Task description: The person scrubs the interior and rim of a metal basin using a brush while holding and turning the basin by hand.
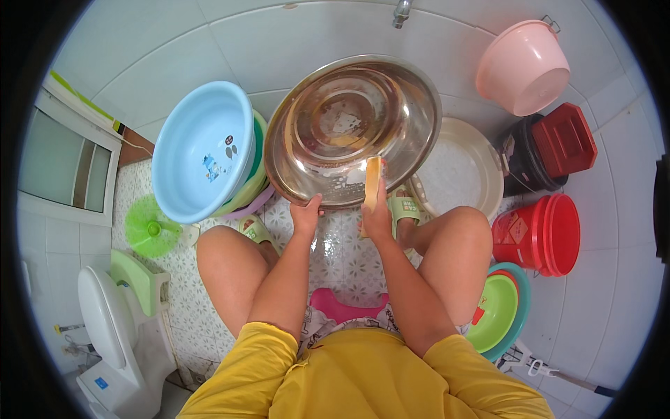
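A large stainless steel basin [345,123] stands tilted in front of me, its wet inside turned towards me. My left hand [306,212] grips its near rim, the thumb over the edge. In my right hand [378,217] is a scrubbing brush [372,180] with a yellowish, wood-like back, held upright against the basin's lower right inside. The bristle side faces away and is mostly hidden. Wet patches shine on the patterned floor tiles [330,246] below the basin.
Left stand a stack of plastic basins with a light blue one [204,152] foremost, a green round brush-like item [152,229] and a toilet [104,314]. Right are a cream basin [494,183], a red bucket [562,235] and a lime basin [492,314]. A tap [401,14] juts from the wall.
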Demonstrator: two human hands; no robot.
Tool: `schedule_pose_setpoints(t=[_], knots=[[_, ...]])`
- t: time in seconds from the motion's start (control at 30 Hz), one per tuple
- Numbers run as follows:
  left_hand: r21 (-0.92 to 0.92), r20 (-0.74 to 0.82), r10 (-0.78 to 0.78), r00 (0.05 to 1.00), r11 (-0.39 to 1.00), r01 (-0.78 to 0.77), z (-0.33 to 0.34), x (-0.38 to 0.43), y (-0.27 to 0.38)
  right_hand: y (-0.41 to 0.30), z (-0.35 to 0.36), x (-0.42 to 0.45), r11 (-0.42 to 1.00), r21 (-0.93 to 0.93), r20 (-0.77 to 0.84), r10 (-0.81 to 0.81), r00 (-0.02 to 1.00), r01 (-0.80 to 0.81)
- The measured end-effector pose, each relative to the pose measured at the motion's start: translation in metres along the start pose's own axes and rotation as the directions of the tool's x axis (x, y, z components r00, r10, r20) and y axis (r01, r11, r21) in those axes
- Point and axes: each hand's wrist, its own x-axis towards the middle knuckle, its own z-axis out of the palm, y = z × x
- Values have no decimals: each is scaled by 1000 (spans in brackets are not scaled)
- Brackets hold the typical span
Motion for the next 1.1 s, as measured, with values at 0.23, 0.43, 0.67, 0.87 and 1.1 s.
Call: schedule_pose_setpoints(t=[0.23,0.43,0.67,0.87,1.1], knots=[[9,16,-6,1000,1000,6,3,-1,1,22,6,12,981,-195,7,8,1000,-6],[46,24,-70,997,997,69,-8,1,-14,20,15,7,894,-439,-43,-114,993,84],[62,28,-385,923,922,382,-13,1,-15,12,13,5,847,-529,-31,-89,996,59],[-271,-15,-392,920,887,374,-16,-2,-24,4,14,-1,847,-530,0,-38,999,33],[-196,-4,-382,924,906,374,-21,2,-28,2,13,-3,831,-556,0,-44,999,36]])
